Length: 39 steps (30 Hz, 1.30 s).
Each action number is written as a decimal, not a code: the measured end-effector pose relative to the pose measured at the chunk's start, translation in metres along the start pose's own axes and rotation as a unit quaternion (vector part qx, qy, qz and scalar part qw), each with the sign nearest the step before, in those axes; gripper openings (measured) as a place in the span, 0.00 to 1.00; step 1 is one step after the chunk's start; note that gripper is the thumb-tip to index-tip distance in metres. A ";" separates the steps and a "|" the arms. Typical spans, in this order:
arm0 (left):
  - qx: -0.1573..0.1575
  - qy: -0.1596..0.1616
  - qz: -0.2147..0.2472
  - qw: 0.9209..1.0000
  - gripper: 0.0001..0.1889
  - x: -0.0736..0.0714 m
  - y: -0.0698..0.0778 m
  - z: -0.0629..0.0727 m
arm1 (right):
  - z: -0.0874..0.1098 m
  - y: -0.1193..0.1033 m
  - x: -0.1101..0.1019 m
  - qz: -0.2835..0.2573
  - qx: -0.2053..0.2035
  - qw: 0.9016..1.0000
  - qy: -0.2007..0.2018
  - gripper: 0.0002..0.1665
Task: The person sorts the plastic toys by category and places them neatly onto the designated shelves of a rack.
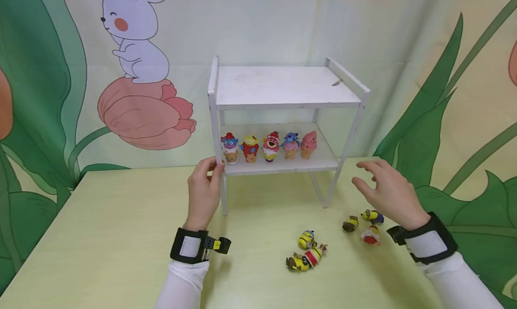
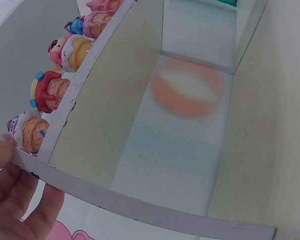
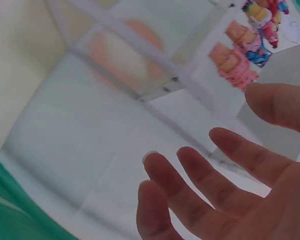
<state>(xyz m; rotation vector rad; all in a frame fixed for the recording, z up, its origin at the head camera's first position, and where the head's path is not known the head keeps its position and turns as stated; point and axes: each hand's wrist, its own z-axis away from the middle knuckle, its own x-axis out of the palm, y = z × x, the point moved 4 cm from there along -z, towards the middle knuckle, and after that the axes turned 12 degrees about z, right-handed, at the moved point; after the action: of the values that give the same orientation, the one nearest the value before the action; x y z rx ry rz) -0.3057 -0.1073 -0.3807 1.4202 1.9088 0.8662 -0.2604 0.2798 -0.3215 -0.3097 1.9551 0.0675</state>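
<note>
My left hand [image 1: 204,194] holds the left front post of a white two-tier rack [image 1: 288,106], thumb in front and fingers around it at the lower shelf's corner. In the left wrist view the fingers [image 2: 15,195] wrap that white post. My right hand [image 1: 389,192] is raised to the right of the rack, fingers spread and apart from it, holding nothing. On the lower shelf stands a row of several ice-cream-cone figurines: one with a red top [image 1: 230,148], a red-and-yellow one [image 1: 250,148], a pink bear [image 1: 271,146], a blue-and-pink one [image 1: 291,146] and a pink one [image 1: 308,144].
Minion figurines lie on the pale yellow table [image 1: 133,237] in two groups. A striped yellow one [image 1: 307,239], a red-dressed one [image 1: 314,255] and a brown-and-yellow one [image 1: 297,262] are nearer. Three more, including a white-and-red one [image 1: 370,236], lie below my right hand. A printed curtain [image 1: 258,26] hangs behind.
</note>
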 end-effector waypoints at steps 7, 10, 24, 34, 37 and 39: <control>-0.005 0.002 -0.001 1.000 0.14 0.000 0.000 0.000 | 0.016 0.031 0.015 0.001 0.015 0.999 -0.036 0.24; -0.006 0.001 -0.001 1.000 0.14 0.001 -0.001 0.000 | 0.023 0.039 0.025 0.001 0.019 0.998 -0.056 0.24; 0.000 0.003 -0.003 1.000 0.14 0.002 0.000 0.000 | 0.053 0.045 0.071 0.014 0.016 0.990 -0.142 0.25; -0.006 0.004 0.000 1.000 0.14 0.001 -0.002 0.000 | 0.069 0.042 0.091 0.031 -0.030 0.975 -0.218 0.24; -0.006 0.004 -0.003 1.000 0.14 0.001 -0.002 0.001 | 0.072 0.042 0.097 0.024 -0.038 0.973 -0.225 0.25; -0.006 0.003 -0.003 1.000 0.14 0.001 -0.003 0.001 | 0.074 0.042 0.101 0.017 -0.038 0.973 -0.225 0.24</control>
<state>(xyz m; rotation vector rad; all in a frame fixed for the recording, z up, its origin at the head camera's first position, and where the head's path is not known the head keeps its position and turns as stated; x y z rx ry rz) -0.3069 -0.1068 -0.3835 1.4047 1.9088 0.8796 -0.2415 0.3156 -0.4475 -0.2828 1.5087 0.2158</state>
